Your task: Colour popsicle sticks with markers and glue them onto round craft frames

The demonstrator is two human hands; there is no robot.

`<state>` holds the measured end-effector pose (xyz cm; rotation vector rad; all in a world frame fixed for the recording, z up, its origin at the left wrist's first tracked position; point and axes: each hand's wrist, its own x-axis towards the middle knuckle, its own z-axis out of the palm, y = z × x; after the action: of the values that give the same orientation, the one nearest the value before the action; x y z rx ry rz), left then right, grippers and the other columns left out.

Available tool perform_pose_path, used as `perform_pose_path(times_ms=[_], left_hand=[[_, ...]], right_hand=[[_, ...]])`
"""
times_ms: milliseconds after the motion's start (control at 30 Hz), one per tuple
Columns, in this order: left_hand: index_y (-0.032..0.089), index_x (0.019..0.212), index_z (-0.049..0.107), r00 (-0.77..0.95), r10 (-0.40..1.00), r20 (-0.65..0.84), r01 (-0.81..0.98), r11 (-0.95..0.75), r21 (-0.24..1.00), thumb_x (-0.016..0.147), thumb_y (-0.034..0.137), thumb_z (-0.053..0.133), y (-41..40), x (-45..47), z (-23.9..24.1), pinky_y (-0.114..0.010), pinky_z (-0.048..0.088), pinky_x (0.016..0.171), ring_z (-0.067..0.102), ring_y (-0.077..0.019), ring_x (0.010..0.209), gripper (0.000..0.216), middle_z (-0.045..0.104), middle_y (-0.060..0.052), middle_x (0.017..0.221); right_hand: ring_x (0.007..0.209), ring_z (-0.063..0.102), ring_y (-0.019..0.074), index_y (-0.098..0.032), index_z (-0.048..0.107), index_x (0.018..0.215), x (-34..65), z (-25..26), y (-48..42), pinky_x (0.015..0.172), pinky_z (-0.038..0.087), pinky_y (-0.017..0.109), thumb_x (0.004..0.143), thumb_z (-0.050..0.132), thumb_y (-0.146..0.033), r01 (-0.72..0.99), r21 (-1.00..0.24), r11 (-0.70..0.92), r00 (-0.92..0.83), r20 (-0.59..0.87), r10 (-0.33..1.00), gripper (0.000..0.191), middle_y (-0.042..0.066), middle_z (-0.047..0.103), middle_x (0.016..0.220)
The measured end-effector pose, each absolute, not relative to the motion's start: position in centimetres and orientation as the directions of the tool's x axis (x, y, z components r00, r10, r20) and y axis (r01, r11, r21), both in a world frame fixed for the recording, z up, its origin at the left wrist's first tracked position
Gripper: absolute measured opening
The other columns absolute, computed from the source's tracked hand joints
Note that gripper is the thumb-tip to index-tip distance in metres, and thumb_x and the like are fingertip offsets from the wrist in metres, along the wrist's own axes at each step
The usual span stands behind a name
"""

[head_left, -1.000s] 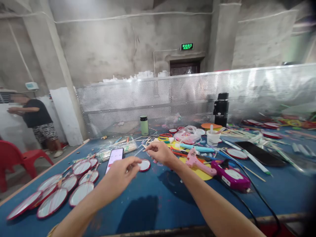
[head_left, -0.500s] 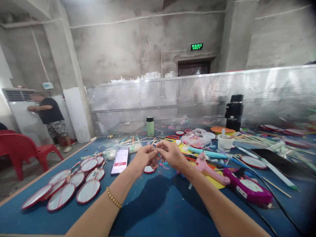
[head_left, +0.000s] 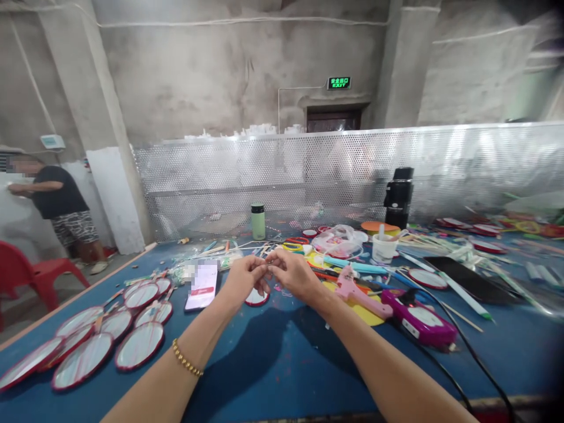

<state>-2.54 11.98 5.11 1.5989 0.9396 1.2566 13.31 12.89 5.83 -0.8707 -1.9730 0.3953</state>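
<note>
My left hand (head_left: 244,277) and my right hand (head_left: 294,274) meet fingertip to fingertip above the blue table (head_left: 273,370). Both pinch a tiny item between them that is too small to name. A gold bead bracelet (head_left: 186,360) is on my left wrist. Under the hands lies a small round red-rimmed mirror (head_left: 256,298). A phone (head_left: 202,285) with a lit screen lies just left of my left hand.
Several oval red-rimmed fans (head_left: 139,345) lie at the left. A pink glue gun (head_left: 358,291), a purple device (head_left: 420,322) with a black cable, a green bottle (head_left: 258,221), a white cup (head_left: 382,247) and a black flask (head_left: 398,197) stand right and behind. A person (head_left: 53,202) stands far left by a red chair (head_left: 26,275).
A second ago my hands were apart, the left one lower near the phone. They came together, and now stay pinched on the small item, with only the view shifting.
</note>
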Motion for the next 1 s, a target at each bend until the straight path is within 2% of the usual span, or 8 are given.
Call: perform_pose_path(times_ms=[67, 200, 367, 467, 700, 800, 900, 1000], left_hand=[[0.017, 0.070, 0.056, 0.183, 0.921, 0.344, 0.076, -0.362, 0.929, 0.080, 0.035, 0.067, 11.9, -2.7, 5.1, -0.022, 0.037, 0.040, 0.053, -0.0112, 0.037, 0.024, 0.060, 0.002, 0.052], [0.019, 0.066, 0.052, 0.162, 0.903, 0.398, 0.107, -0.417, 0.903, 0.081, 0.025, 0.066, 11.1, -2.5, 5.5, -0.020, 0.031, 0.045, 0.045, -0.0084, 0.039, 0.022, 0.051, 0.006, 0.043], [0.020, 0.069, 0.050, 0.364, 0.868, 0.339, 0.056, -0.384, 0.922, 0.084, 0.037, 0.059, 9.3, -2.2, 6.7, -0.023, 0.036, 0.044, 0.049, -0.0107, 0.040, 0.025, 0.052, 0.004, 0.047], [0.020, 0.070, 0.047, 0.405, 0.856, 0.322, 0.037, -0.367, 0.930, 0.083, 0.039, 0.058, 9.1, -2.5, 7.2, -0.022, 0.035, 0.042, 0.050, -0.0104, 0.040, 0.026, 0.052, 0.005, 0.052], [0.021, 0.073, 0.043, 0.297, 0.888, 0.351, 0.067, -0.386, 0.920, 0.082, 0.038, 0.056, 10.6, -3.4, 6.7, -0.020, 0.031, 0.040, 0.047, -0.0087, 0.038, 0.023, 0.048, 0.007, 0.052], [0.023, 0.073, 0.042, 0.293, 0.892, 0.344, 0.140, -0.396, 0.908, 0.085, 0.044, 0.054, 10.7, -3.3, 6.5, -0.020, 0.028, 0.038, 0.043, -0.0091, 0.035, 0.027, 0.047, 0.007, 0.045], [0.022, 0.074, 0.046, 0.348, 0.878, 0.330, 0.246, -0.425, 0.871, 0.087, 0.048, 0.051, 10.6, -3.3, 6.6, -0.021, 0.032, 0.040, 0.046, -0.0103, 0.038, 0.030, 0.049, 0.005, 0.046], [0.020, 0.073, 0.051, 0.382, 0.873, 0.305, 0.395, -0.452, 0.800, 0.088, 0.048, 0.049, 11.2, -4.4, 6.5, -0.023, 0.039, 0.048, 0.055, -0.0135, 0.049, 0.031, 0.057, 0.001, 0.057]], right_hand=[[0.059, 0.057, 0.0130, -0.020, 0.067, 0.092, 13.2, 5.9, 12.8, 0.063, 0.044, 0.025, 0.080, 0.058, -0.012, 0.420, -0.574, 0.703, -0.343, 0.617, 0.708, 0.017, -0.003, 0.065, 0.066], [0.067, 0.057, 0.0147, -0.020, 0.066, 0.068, 13.2, 6.0, 13.3, 0.069, 0.043, 0.025, 0.073, 0.061, -0.010, 0.421, -0.584, 0.694, -0.309, 0.626, 0.716, 0.012, 0.000, 0.065, 0.066], [0.060, 0.055, 0.0145, -0.020, 0.062, 0.060, 14.4, 6.3, 14.4, 0.060, 0.042, 0.024, 0.071, 0.060, -0.019, 0.365, -0.704, 0.609, -0.160, 0.597, 0.786, 0.011, -0.001, 0.059, 0.055], [0.060, 0.058, 0.0157, -0.019, 0.061, 0.059, 14.7, 7.0, 14.2, 0.059, 0.045, 0.025, 0.074, 0.054, -0.025, 0.249, -0.777, 0.578, -0.147, 0.560, 0.815, 0.018, 0.001, 0.060, 0.055], [0.074, 0.062, 0.0195, -0.021, 0.047, 0.052, 12.9, 8.1, 11.4, 0.081, 0.053, 0.033, 0.074, 0.047, -0.031, -0.134, -0.794, 0.594, -0.221, 0.608, 0.763, 0.024, 0.006, 0.060, 0.065], [0.074, 0.065, 0.0198, -0.019, 0.058, 0.063, 12.8, 8.2, 10.9, 0.080, 0.055, 0.037, 0.079, 0.046, -0.034, -0.226, -0.809, 0.543, -0.273, 0.587, 0.762, 0.025, 0.007, 0.065, 0.070], [0.060, 0.065, 0.0157, -0.016, 0.069, 0.092, 13.3, 7.9, 11.1, 0.067, 0.058, 0.034, 0.078, 0.057, -0.033, -0.288, -0.883, 0.370, -0.407, 0.463, 0.787, 0.025, 0.006, 0.070, 0.077], [0.057, 0.065, 0.0125, -0.016, 0.069, 0.111, 13.9, 7.6, 11.8, 0.056, 0.058, 0.029, 0.075, 0.070, -0.034, -0.202, -0.937, 0.284, -0.446, 0.346, 0.825, 0.041, 0.005, 0.071, 0.086]])
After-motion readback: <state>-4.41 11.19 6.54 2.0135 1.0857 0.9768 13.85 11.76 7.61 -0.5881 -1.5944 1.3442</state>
